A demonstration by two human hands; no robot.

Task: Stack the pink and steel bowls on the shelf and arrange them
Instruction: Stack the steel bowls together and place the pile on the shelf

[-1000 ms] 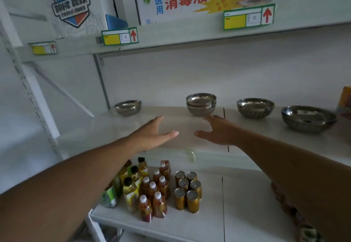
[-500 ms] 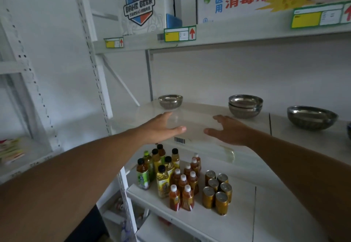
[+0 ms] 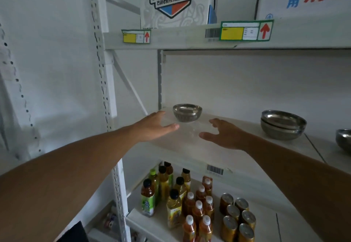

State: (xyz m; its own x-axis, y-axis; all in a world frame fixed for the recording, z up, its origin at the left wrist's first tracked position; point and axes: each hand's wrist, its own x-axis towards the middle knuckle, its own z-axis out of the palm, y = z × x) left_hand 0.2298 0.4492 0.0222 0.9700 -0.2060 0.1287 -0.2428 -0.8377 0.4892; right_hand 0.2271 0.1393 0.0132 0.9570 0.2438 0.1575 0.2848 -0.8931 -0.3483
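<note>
A single small steel bowl (image 3: 187, 112) stands upright near the back left of the white shelf (image 3: 190, 145). My left hand (image 3: 154, 126) hovers flat and open just left and in front of it, not touching. My right hand (image 3: 223, 133) is spread open to the bowl's right and front, also apart from it. Farther right sits a stack of two steel bowls (image 3: 283, 124). Another steel bowl (image 3: 344, 139) is cut off by the right edge. No pink bowl is in view.
The shelf below holds several drink bottles (image 3: 174, 202) and gold cans (image 3: 237, 217). A white perforated upright (image 3: 103, 82) stands at the left. The upper shelf edge (image 3: 190, 38) carries price tags, with cartons above it.
The view has swung left, bringing the single left bowl between my two hands. Both hands have reached farther back on the shelf toward it and stayed open.
</note>
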